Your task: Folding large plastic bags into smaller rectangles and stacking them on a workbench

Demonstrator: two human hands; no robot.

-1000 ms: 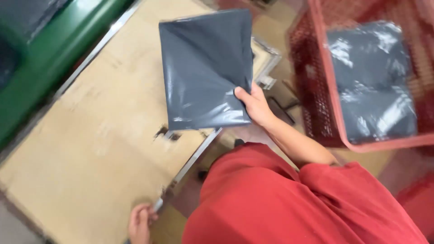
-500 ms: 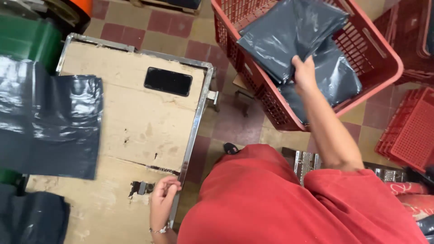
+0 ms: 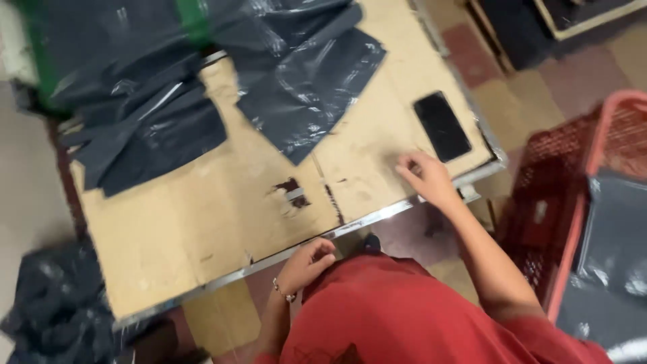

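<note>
Head view. Right hand [image 3: 426, 176] rests on the table top [image 3: 202, 222] near the front edge, fingers spread loosely and flat, holding nothing. Just beyond its fingertips lies a black phone [image 3: 442, 125], face up, flat on the board, close to but apart from the hand. Left hand [image 3: 308, 261] sits at the metal rim [image 3: 377, 216] of the table, fingers curled narrow around or against the edge; whether it grips the rim cannot be told.

Nearest handled goods: dark grey plastic mailer bags [image 3: 306, 94], lying flat and overlapping across the far half of the table, well apart from both hands. Judgement: thin glossy film, very light, limp, likely slippery against one another; not fragile. Best taken by pinching a free corner or edge, since a flat bag offers little to grasp from above.

Packages: more grey bags in a heap [image 3: 145, 121] at far left, partly over a green bin [image 3: 195, 20]. A crumpled dark bundle [image 3: 60, 310] sits below the table's left corner. A red mesh basket [image 3: 573, 202] at right holds further grey bags [image 3: 613, 256]. No readable labels visible; motion blur throughout.
</note>
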